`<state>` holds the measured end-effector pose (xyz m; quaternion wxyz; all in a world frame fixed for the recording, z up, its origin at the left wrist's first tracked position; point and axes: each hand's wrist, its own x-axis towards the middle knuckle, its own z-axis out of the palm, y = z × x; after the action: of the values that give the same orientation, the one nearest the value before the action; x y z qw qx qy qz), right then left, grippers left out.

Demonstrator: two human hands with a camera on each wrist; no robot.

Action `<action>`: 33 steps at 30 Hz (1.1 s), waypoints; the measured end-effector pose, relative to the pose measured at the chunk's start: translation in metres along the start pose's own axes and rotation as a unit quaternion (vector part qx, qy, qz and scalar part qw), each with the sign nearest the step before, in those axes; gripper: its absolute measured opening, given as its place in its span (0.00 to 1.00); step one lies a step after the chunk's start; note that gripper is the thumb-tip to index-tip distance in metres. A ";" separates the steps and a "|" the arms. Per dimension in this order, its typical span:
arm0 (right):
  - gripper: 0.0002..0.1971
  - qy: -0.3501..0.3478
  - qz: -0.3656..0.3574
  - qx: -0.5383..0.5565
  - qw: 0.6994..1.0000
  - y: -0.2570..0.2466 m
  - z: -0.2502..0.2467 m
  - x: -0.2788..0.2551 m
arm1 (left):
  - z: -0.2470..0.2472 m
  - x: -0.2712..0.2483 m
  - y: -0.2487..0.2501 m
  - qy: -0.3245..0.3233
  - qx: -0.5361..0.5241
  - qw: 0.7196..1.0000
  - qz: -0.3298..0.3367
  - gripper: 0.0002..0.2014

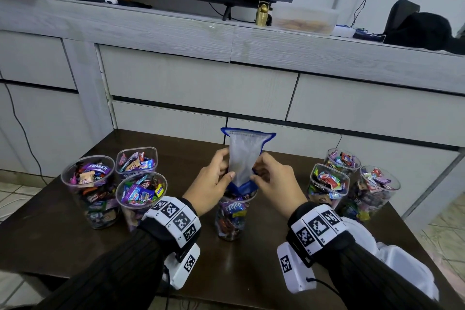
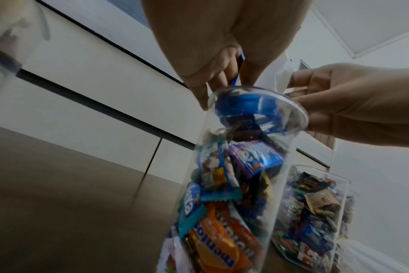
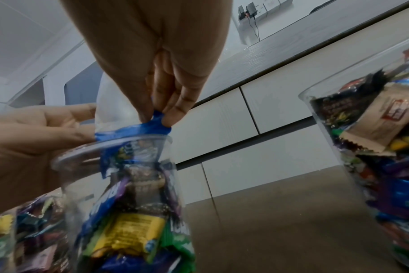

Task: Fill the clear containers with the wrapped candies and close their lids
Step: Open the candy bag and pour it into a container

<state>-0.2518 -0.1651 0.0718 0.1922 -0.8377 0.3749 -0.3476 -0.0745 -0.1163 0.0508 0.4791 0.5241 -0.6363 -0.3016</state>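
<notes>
An almost empty clear bag with a blue edge is held upside down, its blue mouth tucked into the rim of the middle clear container. That container stands on the dark table and is nearly full of wrapped candies. My left hand grips the bag's left side just above the rim. On the other side my right hand pinches the blue edge between thumb and fingers. No lid is on this container.
Three open containers of candies stand at the left and three more at the right. White plastic pieces lie at the table's front right corner. Grey drawer fronts rise right behind the table.
</notes>
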 end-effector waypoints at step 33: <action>0.16 0.075 -0.036 -0.022 0.996 -0.008 -0.017 -0.003 | -0.011 -0.002 0.020 0.048 0.085 0.990 0.098 0.20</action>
<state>-0.2614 -0.1590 0.0864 0.1323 -0.8262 0.3654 -0.4079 -0.0718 -0.1076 0.0718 0.4897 0.5118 -0.6845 -0.1725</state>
